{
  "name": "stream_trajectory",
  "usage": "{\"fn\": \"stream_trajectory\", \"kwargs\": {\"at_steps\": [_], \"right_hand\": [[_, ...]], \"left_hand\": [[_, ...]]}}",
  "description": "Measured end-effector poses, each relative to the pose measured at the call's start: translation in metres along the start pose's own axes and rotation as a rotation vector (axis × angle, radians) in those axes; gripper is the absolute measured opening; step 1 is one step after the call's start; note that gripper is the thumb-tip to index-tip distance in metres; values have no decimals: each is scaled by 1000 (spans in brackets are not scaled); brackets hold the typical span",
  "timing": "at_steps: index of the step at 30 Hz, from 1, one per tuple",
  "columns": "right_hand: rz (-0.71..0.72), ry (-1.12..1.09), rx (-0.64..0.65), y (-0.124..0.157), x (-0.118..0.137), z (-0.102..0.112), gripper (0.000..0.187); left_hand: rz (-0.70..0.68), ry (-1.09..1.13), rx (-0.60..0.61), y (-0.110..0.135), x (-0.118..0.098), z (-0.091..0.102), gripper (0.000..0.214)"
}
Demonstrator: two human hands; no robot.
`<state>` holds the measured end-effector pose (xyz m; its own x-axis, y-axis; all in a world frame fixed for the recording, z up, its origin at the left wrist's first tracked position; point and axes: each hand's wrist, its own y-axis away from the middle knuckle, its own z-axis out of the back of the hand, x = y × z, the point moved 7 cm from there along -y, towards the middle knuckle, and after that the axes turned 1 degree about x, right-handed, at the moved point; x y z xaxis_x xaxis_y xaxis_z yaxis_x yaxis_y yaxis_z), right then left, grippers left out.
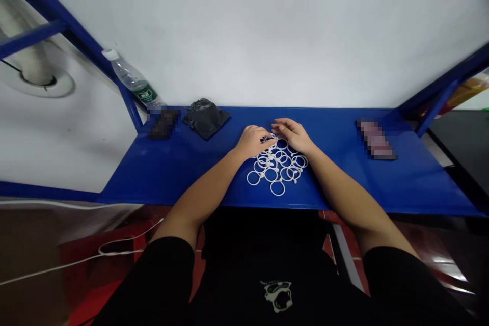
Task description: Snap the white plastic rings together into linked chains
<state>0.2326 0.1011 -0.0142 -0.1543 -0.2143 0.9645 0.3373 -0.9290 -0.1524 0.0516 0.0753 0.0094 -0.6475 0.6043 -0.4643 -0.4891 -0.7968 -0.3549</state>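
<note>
Several white curtain-type rings (271, 174), each with a small knob or eyelet, lie in a loose overlapping pile on the blue tabletop (183, 168). At the pile's far left edge, my left hand (252, 141) rests with its fingers curved and its thumb apart from them, touching the rings. My right hand (294, 135) curves around the far right side, fingers stretched toward the left hand and slightly apart. Some rings are partly hidden under both hands. Whether any ring is pinched at the left fingertips is too small to tell.
A crumpled black plastic bag (206, 118) lies left of the hands. Beyond it are a blurred dark item (164, 125) and a clear bottle (133, 81) leaning by the blue frame. A blurred pinkish flat item (376, 138) lies right. A white wall (267, 35) stands behind.
</note>
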Motion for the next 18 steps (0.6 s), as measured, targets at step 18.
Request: {"fn": "stream_trajectory", "kwargs": {"at_steps": [18], "right_hand": [[324, 677, 26, 6, 31, -6, 27]], "left_hand": [[121, -20, -119, 2, 13, -2, 16]]}}
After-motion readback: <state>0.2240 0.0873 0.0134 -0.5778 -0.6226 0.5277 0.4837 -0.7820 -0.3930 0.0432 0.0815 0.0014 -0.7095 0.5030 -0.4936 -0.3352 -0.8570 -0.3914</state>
